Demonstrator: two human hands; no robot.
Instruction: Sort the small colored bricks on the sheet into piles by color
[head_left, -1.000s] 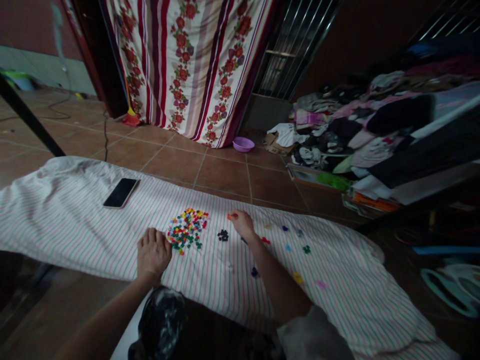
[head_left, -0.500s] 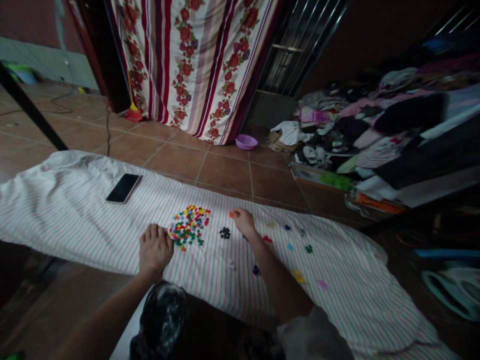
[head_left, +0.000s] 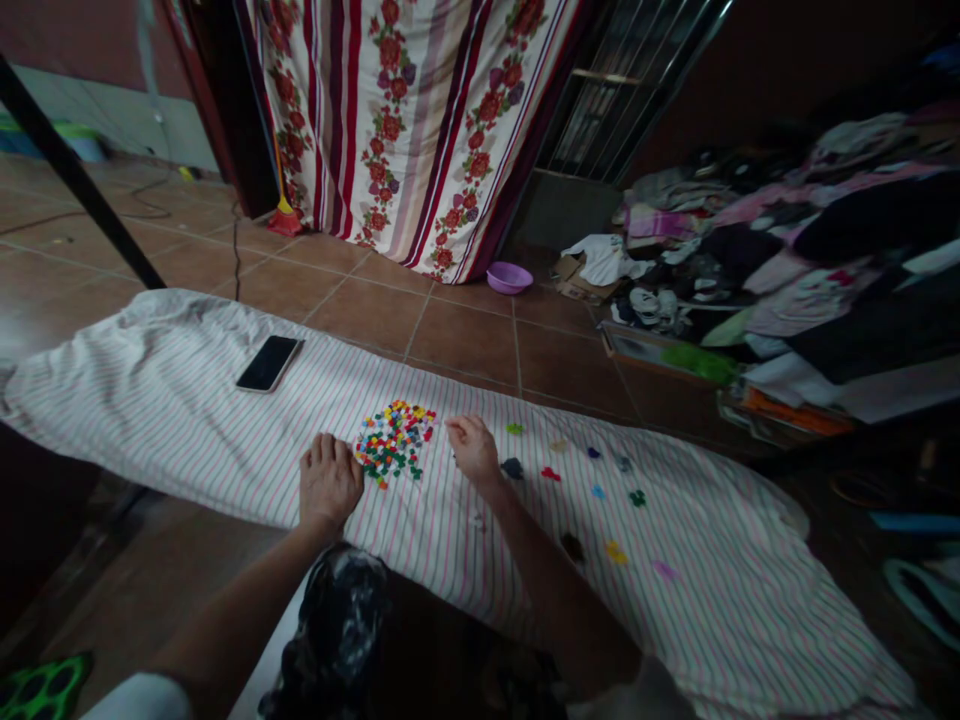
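A pile of small multicoloured beads or plastic bits point(head_left: 396, 442) lies on the striped cloth point(head_left: 450, 540). My left hand point(head_left: 330, 478) rests flat, palm down, against the pile's left edge, holding nothing. Just right of the pile hovers my right hand point(head_left: 472, 447), its fingers drawn together; whatever is between them, if anything, is hidden. Sorted by colour, little clusters lie further right: light green point(head_left: 514, 429), dark grey point(head_left: 512, 468), red point(head_left: 550, 474), blue point(head_left: 598, 491), dark green point(head_left: 637, 497), yellow point(head_left: 616, 552) and pink point(head_left: 664, 570).
A phone point(head_left: 270, 363) lies on the cloth's left part. Black plastic point(head_left: 341, 620) is in front of me, below the cloth's near edge. Beyond are a purple basin point(head_left: 510, 278), a floral curtain point(head_left: 420, 130) and heaped clothes point(head_left: 720, 250).
My right hand has moved left from the orange bits towards the pile, now covering the orange and black bits. My left hand stays beside the pile. The view has shifted slightly.
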